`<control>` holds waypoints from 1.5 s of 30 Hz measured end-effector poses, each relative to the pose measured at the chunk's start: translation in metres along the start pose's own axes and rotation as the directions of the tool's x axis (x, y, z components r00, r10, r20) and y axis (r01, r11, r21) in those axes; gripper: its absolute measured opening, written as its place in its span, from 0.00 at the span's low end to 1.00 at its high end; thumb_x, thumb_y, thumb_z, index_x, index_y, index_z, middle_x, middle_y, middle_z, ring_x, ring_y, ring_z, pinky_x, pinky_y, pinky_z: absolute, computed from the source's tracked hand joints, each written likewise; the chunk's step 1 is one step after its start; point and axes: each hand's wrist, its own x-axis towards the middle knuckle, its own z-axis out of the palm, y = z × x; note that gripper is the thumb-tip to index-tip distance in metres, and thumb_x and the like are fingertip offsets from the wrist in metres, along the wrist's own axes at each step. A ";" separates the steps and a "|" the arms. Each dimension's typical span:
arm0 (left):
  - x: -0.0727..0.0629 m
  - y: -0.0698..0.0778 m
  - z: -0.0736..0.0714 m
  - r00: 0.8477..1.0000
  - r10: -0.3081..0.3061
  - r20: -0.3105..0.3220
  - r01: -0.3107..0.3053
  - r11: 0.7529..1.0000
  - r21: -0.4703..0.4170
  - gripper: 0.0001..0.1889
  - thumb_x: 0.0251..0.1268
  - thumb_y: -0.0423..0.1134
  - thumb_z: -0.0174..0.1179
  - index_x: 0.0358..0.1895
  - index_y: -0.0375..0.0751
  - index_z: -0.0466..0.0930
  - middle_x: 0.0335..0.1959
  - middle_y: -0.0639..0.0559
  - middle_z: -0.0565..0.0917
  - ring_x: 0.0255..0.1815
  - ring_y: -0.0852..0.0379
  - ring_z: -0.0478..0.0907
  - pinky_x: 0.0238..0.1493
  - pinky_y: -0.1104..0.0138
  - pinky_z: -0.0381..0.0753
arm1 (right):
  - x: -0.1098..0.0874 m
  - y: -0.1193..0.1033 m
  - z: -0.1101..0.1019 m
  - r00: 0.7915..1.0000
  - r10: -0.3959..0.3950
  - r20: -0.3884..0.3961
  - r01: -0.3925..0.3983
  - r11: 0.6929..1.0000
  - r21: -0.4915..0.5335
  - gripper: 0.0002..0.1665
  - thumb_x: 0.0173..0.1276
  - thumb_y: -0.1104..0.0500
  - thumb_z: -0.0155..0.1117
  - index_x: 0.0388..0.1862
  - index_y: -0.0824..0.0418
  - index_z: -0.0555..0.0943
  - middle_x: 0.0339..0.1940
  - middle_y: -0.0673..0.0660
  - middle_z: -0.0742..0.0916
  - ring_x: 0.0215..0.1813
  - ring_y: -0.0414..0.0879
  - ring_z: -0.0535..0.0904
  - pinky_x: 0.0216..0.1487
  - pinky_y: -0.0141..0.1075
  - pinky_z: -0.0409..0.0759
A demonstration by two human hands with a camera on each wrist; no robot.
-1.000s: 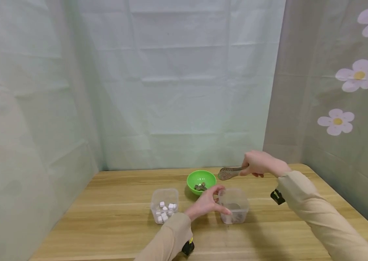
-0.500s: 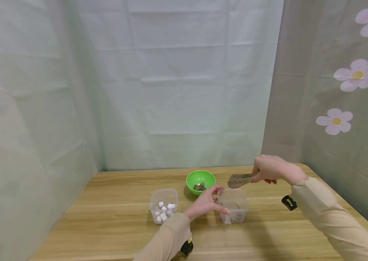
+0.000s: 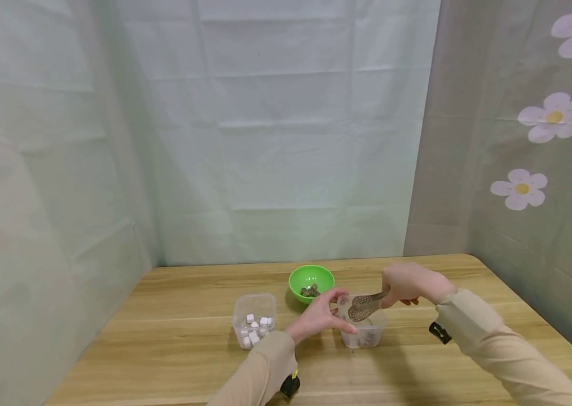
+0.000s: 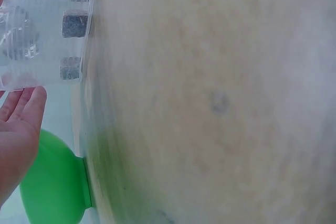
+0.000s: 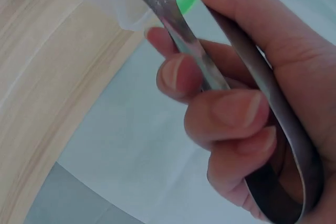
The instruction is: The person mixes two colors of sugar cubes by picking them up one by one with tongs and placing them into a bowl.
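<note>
My left hand [image 3: 319, 317] holds a clear plastic container [image 3: 373, 339] by its left side, thumb at the front and fingers behind. Several dark grey-brown cubes [image 4: 74, 24] lie at its bottom in the left wrist view. Metal tongs [image 3: 364, 307] with a perforated head are gripped in my right hand [image 3: 410, 283]. Their head dips into the mouth of that container. In the right wrist view the fingers curl round the tongs' arms [image 5: 185, 38], which stand apart. What lies between the tong heads is hidden.
Behind my left hand stands a green bowl [image 3: 293, 286] with several brown cubes [image 3: 310, 290] in it. Another clear container [image 3: 239, 324], holding several white cubes [image 3: 254, 337], sits at the left. Cloth curtains [image 3: 281, 141] surround the wooden table [image 3: 174, 338].
The tongs have moved right, away from beside the green bowl, then down into the right container. My left hand keeps its hold on that container.
</note>
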 end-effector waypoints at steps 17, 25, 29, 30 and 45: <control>-0.001 0.003 -0.001 1.000 0.001 0.012 0.000 1.000 -0.018 0.39 0.38 0.41 0.75 0.59 0.45 0.67 0.53 0.54 0.71 0.53 0.54 0.67 0.48 0.66 0.71 | 0.015 -0.004 0.010 0.992 -0.018 0.127 0.019 1.000 -0.002 0.20 0.49 0.53 0.72 0.06 0.52 0.73 0.05 0.49 0.76 0.07 0.37 0.66 0.11 0.28 0.62; -0.002 0.003 -0.001 1.000 -0.009 0.012 0.009 1.000 -0.023 0.39 0.37 0.42 0.75 0.59 0.49 0.67 0.53 0.55 0.71 0.53 0.51 0.67 0.45 0.67 0.72 | 0.020 -0.009 0.015 0.993 -0.043 0.114 0.050 0.997 -0.055 0.20 0.48 0.54 0.72 0.04 0.53 0.74 0.04 0.49 0.76 0.06 0.39 0.69 0.11 0.29 0.70; -0.002 0.003 -0.001 1.000 -0.008 0.011 0.009 1.000 -0.017 0.39 0.36 0.43 0.75 0.59 0.49 0.67 0.54 0.53 0.71 0.53 0.52 0.67 0.45 0.67 0.72 | 0.021 -0.009 0.017 0.992 -0.052 0.113 0.057 0.997 -0.042 0.19 0.50 0.55 0.71 0.05 0.52 0.75 0.04 0.49 0.76 0.06 0.38 0.68 0.14 0.34 0.75; -0.002 0.003 -0.001 1.000 -0.009 0.010 0.009 1.000 -0.015 0.39 0.36 0.43 0.75 0.59 0.49 0.67 0.54 0.53 0.71 0.53 0.53 0.67 0.45 0.67 0.72 | 0.021 -0.009 0.018 0.992 -0.054 0.113 0.059 0.998 -0.039 0.19 0.50 0.56 0.71 0.05 0.52 0.75 0.04 0.49 0.76 0.06 0.38 0.67 0.15 0.34 0.76; 0.000 0.002 0.000 1.000 0.014 0.005 -0.014 1.000 -0.009 0.39 0.37 0.40 0.75 0.59 0.45 0.68 0.53 0.52 0.72 0.52 0.55 0.67 0.47 0.66 0.72 | 0.009 0.005 0.005 0.995 -0.092 0.031 0.091 0.996 0.015 0.22 0.52 0.59 0.67 0.03 0.52 0.71 0.02 0.50 0.74 0.04 0.36 0.63 0.10 0.29 0.67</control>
